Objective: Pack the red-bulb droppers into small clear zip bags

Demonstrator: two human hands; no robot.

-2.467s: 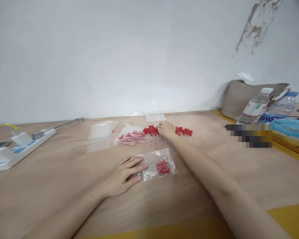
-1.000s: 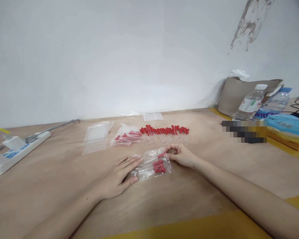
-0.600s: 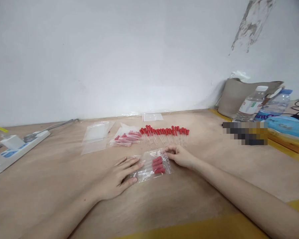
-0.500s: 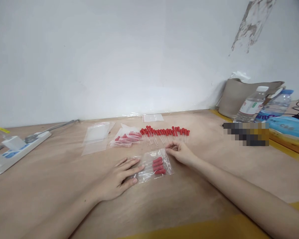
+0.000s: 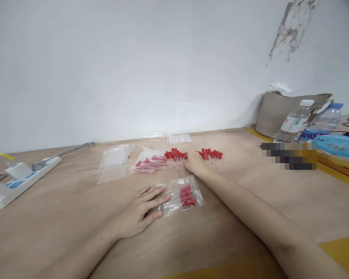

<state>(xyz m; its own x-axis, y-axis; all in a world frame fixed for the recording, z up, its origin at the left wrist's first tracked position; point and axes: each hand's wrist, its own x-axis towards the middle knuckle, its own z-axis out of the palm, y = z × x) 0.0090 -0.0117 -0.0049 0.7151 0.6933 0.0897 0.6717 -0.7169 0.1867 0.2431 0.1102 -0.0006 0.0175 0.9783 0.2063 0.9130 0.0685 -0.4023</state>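
My left hand (image 5: 144, 207) lies flat with fingers spread, pressing the left end of a clear plastic bag (image 5: 182, 195) that holds several red-capped droppers. My right hand (image 5: 194, 162) reaches to a row of loose red-capped droppers (image 5: 212, 155) farther back on the table and covers the row's middle. Its fingers are curled down among the droppers; what they grip, if anything, is hidden. A filled bag of droppers (image 5: 147, 163) lies left of the row.
Empty clear bags (image 5: 113, 162) lie at the back left, one more (image 5: 178, 138) by the wall. A white power strip (image 5: 16, 180) sits far left. Two water bottles (image 5: 293, 122), a beige bag (image 5: 275, 110) and a blue packet (image 5: 336, 145) stand at the right on the wooden table (image 5: 250, 193).
My right hand left the mouth of the near bag, where it put a dropper in, and moved back to the loose row. The left hand stayed on the bag.
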